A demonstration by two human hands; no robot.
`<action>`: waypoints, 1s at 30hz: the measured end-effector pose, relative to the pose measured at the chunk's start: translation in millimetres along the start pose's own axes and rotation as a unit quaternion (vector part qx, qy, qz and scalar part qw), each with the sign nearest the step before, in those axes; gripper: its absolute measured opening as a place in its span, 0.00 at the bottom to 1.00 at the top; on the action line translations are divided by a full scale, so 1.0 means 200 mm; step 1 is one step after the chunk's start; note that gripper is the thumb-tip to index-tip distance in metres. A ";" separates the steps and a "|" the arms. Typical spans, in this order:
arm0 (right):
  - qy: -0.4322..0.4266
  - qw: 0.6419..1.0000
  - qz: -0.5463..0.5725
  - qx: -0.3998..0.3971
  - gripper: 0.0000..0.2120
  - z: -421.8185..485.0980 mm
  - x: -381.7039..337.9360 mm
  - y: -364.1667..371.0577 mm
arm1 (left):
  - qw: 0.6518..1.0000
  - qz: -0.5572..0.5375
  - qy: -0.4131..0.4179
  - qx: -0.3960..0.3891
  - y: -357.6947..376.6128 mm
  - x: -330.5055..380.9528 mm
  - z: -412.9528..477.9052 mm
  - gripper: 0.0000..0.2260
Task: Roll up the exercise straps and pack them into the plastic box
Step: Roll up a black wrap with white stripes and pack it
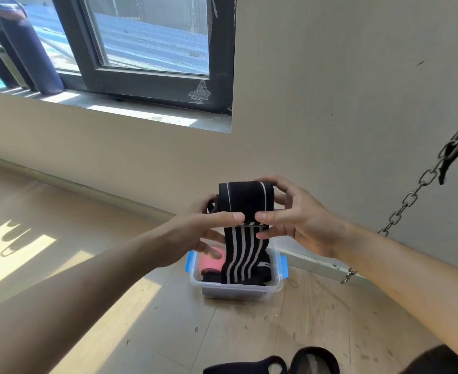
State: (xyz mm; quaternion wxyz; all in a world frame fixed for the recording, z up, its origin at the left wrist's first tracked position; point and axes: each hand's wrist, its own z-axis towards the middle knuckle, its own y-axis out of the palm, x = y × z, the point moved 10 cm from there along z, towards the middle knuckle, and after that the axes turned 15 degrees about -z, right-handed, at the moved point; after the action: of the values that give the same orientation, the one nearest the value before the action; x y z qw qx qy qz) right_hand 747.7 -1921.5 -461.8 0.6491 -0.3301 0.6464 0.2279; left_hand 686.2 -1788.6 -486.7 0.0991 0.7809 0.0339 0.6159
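Both hands are on the same strap (245,198), held right above the plastic box (236,292). The left hand (198,233) pinches it from the left. Its thumb is pressed on the front of the roll, and a couple of its fingers are tucked behind where I can't really see them. The right hand (300,222) grips from the other side, with the thumb on the front almost touching the left thumb and the fingers curled over the top of the roll. So both hands are closed on the strap.

The strap is black with white stripes. The upper part is wound into a fat roll, and the loose end (241,252) hangs straight down into the box.

The box is clear with blue clips (284,265) on its sides, no lid on it, and it sits on the wood floor (168,333). Inside there's a pink thing (214,259) half hidden behind the left fingers. Next to it is some dark stuff (210,276), too jumbled to make out.

On the floor nearer the camera than the box lies a black item (276,365), cut off by the bottom edge. Right of the box a metal chain (411,198) runs up diagonally out of frame. Up and left of the box, on the wall behind it, is a dark-framed window (152,76).
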 end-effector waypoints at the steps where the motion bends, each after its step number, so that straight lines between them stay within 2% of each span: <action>1: -0.003 1.000 -0.001 -0.003 0.27 0.00 0.00 0.00 | 1.000 0.000 0.001 0.002 0.00 0.01 0.00 0.29; 9: 0.004 0.996 -0.076 -0.037 0.37 -0.01 0.01 0.03 | 0.996 -0.026 0.075 0.046 -0.02 0.07 -0.02 0.26; 13: 0.056 0.993 -0.064 -0.086 0.23 -0.02 0.05 0.08 | 0.990 -0.044 0.114 0.063 -0.04 0.10 -0.03 0.30; 16: 0.087 0.994 -0.019 -0.064 0.20 -0.01 0.09 0.08 | 0.988 -0.039 0.135 0.068 -0.04 0.12 -0.03 0.33; 22: 0.053 0.998 0.027 -0.020 0.27 0.00 0.08 0.02 | 0.995 0.010 0.086 0.055 -0.03 0.07 -0.02 0.37; 24: 0.035 0.999 0.021 -0.014 0.28 0.00 0.06 0.01 | 0.999 0.014 0.046 0.025 -0.01 0.03 -0.02 0.32; 27: 0.016 1.000 0.004 0.005 0.30 0.01 0.04 -0.01 | 1.000 0.001 -0.013 -0.026 0.05 -0.01 -0.04 0.20; 30: -0.003 1.000 -0.019 0.017 0.31 0.01 0.04 -0.03 | 0.999 -0.031 -0.043 -0.004 0.03 -0.03 -0.03 0.27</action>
State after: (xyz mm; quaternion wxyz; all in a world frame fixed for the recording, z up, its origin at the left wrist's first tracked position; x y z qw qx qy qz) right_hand 753.6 -1924.1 -469.7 0.6606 -0.3309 0.6418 0.2053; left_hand 678.2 -1795.0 -489.2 0.1228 0.8047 0.0514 0.5785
